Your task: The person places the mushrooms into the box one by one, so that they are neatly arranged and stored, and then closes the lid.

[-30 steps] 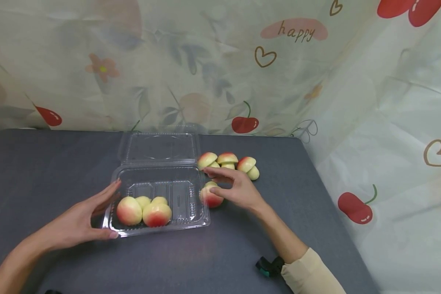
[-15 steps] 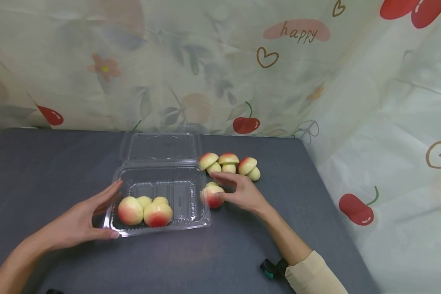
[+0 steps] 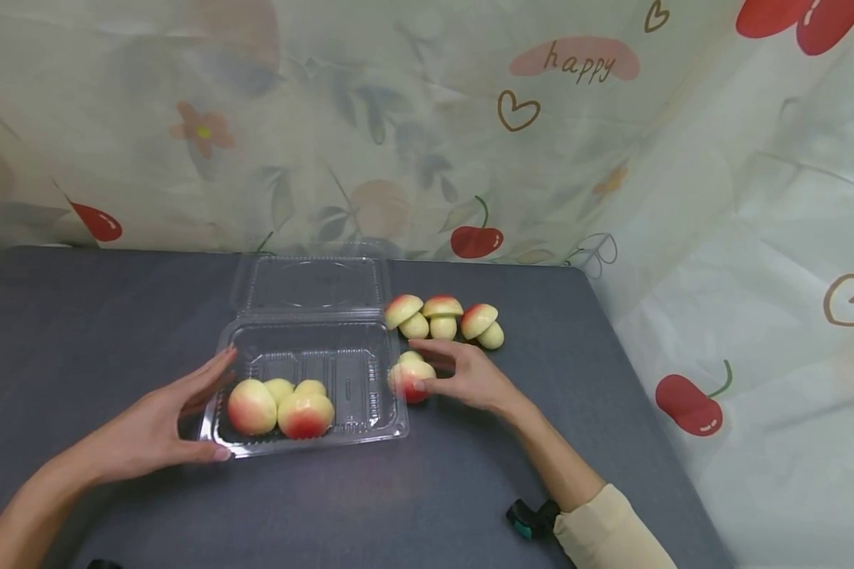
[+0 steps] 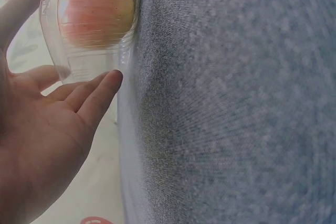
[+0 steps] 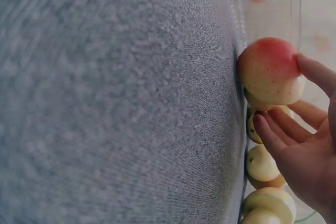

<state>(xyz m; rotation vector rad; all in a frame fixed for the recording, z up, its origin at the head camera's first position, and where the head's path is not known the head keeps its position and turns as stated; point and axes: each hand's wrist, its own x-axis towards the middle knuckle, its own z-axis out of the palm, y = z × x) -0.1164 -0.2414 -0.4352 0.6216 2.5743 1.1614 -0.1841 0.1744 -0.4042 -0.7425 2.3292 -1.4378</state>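
A transparent plastic clamshell box [image 3: 352,395] lies on the dark cloth with its lid [image 3: 313,284] folded back. Two red-and-cream toy mushrooms lie inside at the near left, one a toy mushroom [image 3: 304,415] seen cap forward. My left hand [image 3: 145,431] rests against the box's left side, its fingers extended and its thumb at the near left corner. Just right of the box, a toy mushroom [image 5: 270,72] sits between the thumb and fingers of my right hand [image 3: 470,375]. In the right wrist view that thumb touches the cap and the fingers reach round the stem side.
Behind my right hand several more toy mushrooms stand in a row, among them a toy mushroom [image 3: 443,316] in the middle. The table [image 3: 292,506] has dark grey cloth. A printed curtain [image 3: 427,150] rises along its back and right edges.
My right hand has drawn slightly back toward me, lowering its fingers around the toy mushroom beside the box. The left hand, the box and the toy mushrooms have stayed in place.
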